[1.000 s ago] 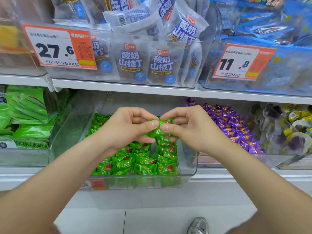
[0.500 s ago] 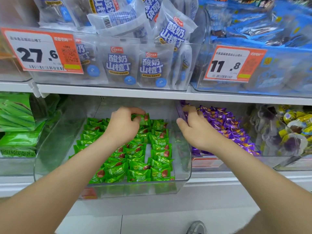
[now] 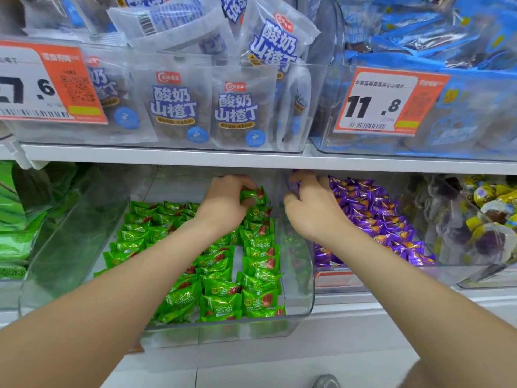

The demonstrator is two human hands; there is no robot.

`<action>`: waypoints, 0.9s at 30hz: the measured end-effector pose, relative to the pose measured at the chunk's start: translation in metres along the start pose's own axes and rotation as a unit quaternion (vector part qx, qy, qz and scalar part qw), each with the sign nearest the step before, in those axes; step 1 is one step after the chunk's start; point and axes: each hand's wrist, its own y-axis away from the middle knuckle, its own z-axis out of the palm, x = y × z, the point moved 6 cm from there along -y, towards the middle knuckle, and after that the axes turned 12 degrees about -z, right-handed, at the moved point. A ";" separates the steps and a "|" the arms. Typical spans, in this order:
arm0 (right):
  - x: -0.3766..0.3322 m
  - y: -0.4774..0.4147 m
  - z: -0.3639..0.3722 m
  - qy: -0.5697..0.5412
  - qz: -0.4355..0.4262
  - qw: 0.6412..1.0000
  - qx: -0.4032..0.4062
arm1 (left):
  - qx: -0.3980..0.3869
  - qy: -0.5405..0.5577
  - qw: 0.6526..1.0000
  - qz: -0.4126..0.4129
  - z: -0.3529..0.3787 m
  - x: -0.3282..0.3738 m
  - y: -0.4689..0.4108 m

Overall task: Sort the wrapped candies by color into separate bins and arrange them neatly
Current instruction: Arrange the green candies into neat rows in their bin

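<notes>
Left hand pinches a green candy over the back of the clear bin, right hand curls by the purple candies, grip unclear; best lay it flat, aligned with the rear row.

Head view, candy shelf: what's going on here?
A person is tidying shop bins of wrapped candies. The left hand pinches one green candy at the back of the clear bin, where the other green candies lie in rough rows. The right hand reaches to the back of the purple candies next door, fingers curled; whether it holds one is unclear.
</notes>
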 end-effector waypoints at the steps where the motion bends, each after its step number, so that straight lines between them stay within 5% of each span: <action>1: 0.000 -0.001 0.001 -0.002 0.001 1.000 -0.002 | 0.003 -0.002 1.000 0.003 0.002 0.000 -0.002; 22: -0.003 0.001 -0.001 -0.026 -0.023 0.999 0.005 | 0.069 0.000 0.997 0.044 0.000 0.008 -0.009; 27: -0.003 0.001 0.000 -0.024 -0.023 0.999 0.004 | 0.027 -0.012 0.999 0.036 0.011 0.003 -0.011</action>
